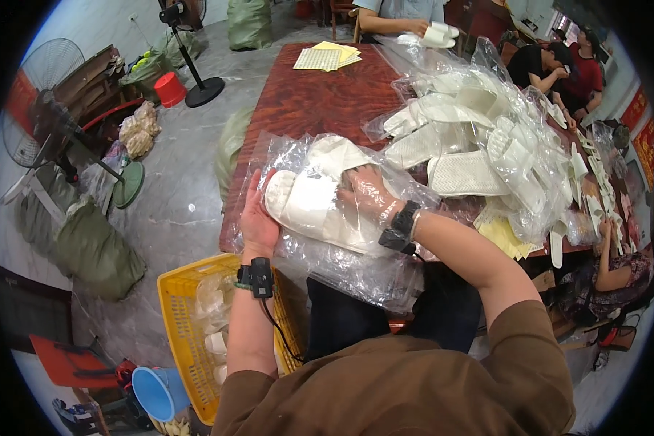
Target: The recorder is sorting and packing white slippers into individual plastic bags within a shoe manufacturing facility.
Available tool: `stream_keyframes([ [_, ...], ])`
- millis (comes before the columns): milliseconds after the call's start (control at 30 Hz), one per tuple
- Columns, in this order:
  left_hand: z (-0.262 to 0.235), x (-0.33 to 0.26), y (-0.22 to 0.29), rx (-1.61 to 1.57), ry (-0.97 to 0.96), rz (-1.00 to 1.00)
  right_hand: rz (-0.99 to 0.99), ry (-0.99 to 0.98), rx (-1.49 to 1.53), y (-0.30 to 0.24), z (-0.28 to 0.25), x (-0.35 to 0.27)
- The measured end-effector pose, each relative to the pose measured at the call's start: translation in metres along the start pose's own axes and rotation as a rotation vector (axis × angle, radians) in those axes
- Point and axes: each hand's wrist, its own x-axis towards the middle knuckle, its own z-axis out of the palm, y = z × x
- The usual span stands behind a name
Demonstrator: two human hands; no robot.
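A pair of white slippers (314, 198) lies at the table's near edge, in and among clear plastic bags (374, 272). My right hand (370, 190) is on the slippers, its fingers bent over their inner part; clear film seems to cover the hand. Against the toe end on the left rests my left hand (259, 221), palm toward the slippers and fingers stretched out. Some of its fingertips are hard to make out beside the film. Each wrist wears a black strapped device.
A heap of white slippers (469, 171) in clear bags covers the red-brown table's (298, 94) right side. Yellow sheets (327, 58) lie at its far end. A yellow crate (185, 341) with bagged items stands at my left. Other people (552, 69) sit around the table.
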Motion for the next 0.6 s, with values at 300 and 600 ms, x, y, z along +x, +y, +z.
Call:
stream_keyframes([
  [300, -0.003, -0.004, 0.007, -0.288, 0.012, -0.020, -0.367, 0.185, 0.346, 0.010, -0.003, 0.002],
  [600, -0.008, -0.001, 0.007, -0.336, -0.117, 0.028, -0.384, 0.019, 0.129, 0.011, 0.029, 0.006],
])
